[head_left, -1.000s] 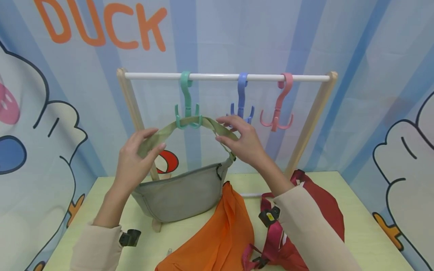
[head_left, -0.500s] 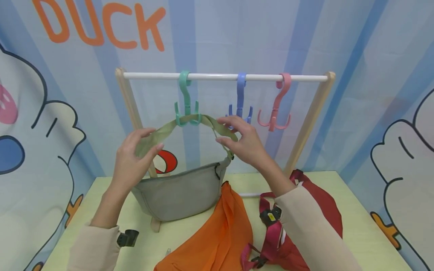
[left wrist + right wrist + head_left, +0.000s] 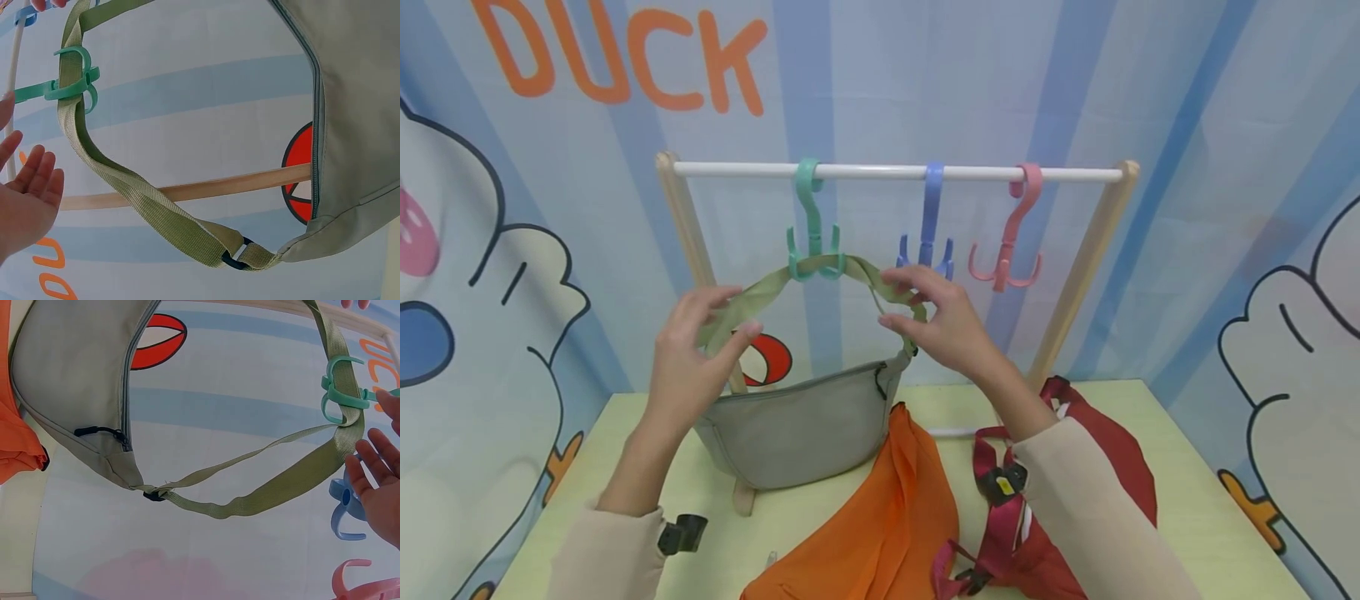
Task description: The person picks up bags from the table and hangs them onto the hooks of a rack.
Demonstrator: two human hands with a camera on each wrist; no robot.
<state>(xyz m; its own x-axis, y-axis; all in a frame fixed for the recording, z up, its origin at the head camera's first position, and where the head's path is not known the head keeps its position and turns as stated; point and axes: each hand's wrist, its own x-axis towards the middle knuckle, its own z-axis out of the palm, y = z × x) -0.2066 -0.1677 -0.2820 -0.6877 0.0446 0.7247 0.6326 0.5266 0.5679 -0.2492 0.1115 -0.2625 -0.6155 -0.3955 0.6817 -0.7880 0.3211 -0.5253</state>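
Observation:
A grey-green waist bag [image 3: 805, 437] hangs by its olive strap [image 3: 763, 293] from the prongs of a green hook [image 3: 809, 204]. On the strap's left side is my left hand [image 3: 688, 354], fingers spread; the left wrist view shows those fingers [image 3: 45, 178] apart from the webbing. My right hand [image 3: 946, 327] is by the strap's right side, its fingers relaxed. In the right wrist view, the right fingertips [image 3: 359, 472] lie right beside the webbing, curled around nothing. A black buckle [image 3: 236, 255] joins strap and bag at one end.
A white rail [image 3: 872, 172] on wooden posts also carries a blue hook [image 3: 929, 208] and a pink hook [image 3: 1018, 225]. On the table [image 3: 580, 492], an orange bag [image 3: 880, 517] lies in front, with a red bag [image 3: 1112, 450] under the right forearm.
My right hand's fingers have come off the strap and the hand has dropped slightly. The left fingers have loosened around the strap. The blue hook has turned a little.

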